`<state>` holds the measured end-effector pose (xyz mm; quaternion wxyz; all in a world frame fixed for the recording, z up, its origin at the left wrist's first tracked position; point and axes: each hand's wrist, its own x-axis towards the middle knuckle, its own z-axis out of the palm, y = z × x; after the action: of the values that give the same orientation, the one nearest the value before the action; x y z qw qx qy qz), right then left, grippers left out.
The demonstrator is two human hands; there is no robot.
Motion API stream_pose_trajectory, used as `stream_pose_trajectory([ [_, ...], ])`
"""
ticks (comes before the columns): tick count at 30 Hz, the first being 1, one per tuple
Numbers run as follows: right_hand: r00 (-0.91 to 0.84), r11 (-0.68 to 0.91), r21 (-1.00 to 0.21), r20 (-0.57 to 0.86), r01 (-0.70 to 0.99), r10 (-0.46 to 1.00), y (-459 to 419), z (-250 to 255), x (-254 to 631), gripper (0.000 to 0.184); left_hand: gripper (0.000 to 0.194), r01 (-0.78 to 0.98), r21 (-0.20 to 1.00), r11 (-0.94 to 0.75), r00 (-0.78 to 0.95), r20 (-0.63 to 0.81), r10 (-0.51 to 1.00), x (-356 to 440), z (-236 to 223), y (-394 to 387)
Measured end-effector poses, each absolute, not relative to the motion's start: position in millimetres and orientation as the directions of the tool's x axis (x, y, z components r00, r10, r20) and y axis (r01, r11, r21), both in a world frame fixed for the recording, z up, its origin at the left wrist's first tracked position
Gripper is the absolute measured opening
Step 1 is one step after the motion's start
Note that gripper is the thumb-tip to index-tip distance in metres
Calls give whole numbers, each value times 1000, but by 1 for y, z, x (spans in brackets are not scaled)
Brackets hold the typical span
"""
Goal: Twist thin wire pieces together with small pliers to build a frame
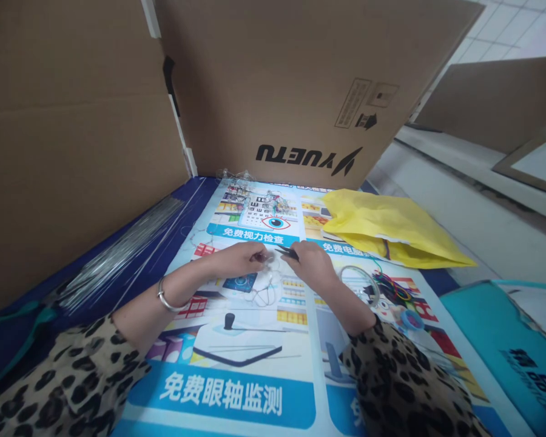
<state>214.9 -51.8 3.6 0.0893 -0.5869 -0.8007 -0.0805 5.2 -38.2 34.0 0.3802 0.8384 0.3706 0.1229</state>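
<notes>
Left hand: pinching thin, see-through strand
Right hand: grasping dark, pointed tool
Both: left of creased yellow bag

The light is soft and rather dim, brightest on the white tiles at upper right, while the left cardboard panel sits in brown shade. Pale glints streak the wire bundle. Wide-angle distortion stretches the 2 sleeves toward the lower corners; fine detail between the hands smears.
</notes>
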Motion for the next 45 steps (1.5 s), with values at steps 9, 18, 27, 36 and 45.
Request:
stream_pose_trajectory([
  [9,-193,324,-247,438,913,878,-50,-4,215,36,16,575,674,-465,556,95,826,3,25,-34],
  [18,-225,397,-258,509,881,831,-49,-5,218,34,15,538,626,-564,453,350,820,1,21,-54],
  [27,-287,371,-134,420,919,861,-53,-3,209,37,20,616,473,-630,466,426,775,-21,41,-44],
  [36,-368,412,-13,426,911,827,-52,-13,209,34,21,739,339,-582,622,-14,783,-74,72,-25],
  [45,-382,447,-47,446,893,809,-47,-16,214,33,23,872,157,-463,484,-142,863,-115,87,-13],
])
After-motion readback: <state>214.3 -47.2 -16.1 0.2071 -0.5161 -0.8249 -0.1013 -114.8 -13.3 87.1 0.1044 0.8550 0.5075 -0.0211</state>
